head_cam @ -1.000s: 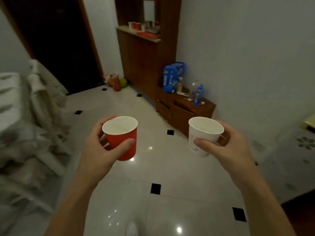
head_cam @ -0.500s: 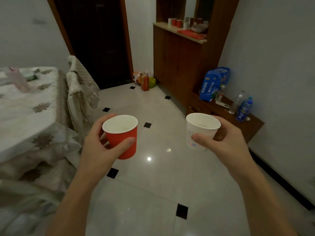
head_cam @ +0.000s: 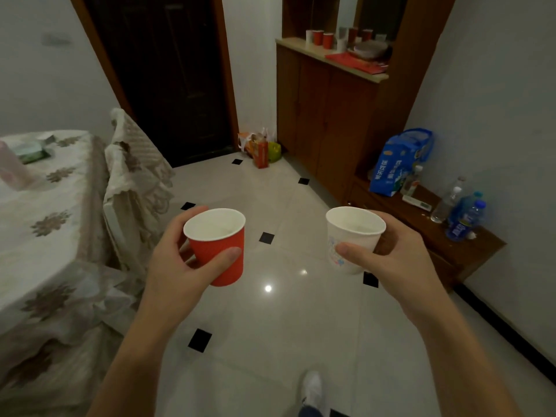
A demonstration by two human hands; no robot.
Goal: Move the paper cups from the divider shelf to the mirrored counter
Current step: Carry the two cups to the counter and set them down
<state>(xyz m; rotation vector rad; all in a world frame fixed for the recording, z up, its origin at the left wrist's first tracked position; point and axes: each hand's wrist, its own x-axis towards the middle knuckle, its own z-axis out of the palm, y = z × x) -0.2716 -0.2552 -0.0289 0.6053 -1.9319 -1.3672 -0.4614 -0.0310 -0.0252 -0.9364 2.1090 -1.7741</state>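
Carry leg: left hand (head_cam: 177, 266) has its fingers (head_cam: 224, 256) clamped round a red paper cup (head_cam: 221, 251), right hand (head_cam: 391, 263) likewise closed on a white paper cup (head_cam: 350, 242), both upright over the tiled floor (head_cam: 270, 326), well short of the mirrored counter (head_cam: 304, 49) at far right. Best kept level with a light squeeze, as thin walls likely buckle, and set down beside the cups already standing there (head_cam: 323, 39). Cup contents are unclear; the mirror is cropped at the frame top and the divider shelf is out of view.

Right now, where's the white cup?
In the head view the white paper cup is held upright in the right hand, right of centre over the tiled floor, level with the red cup.
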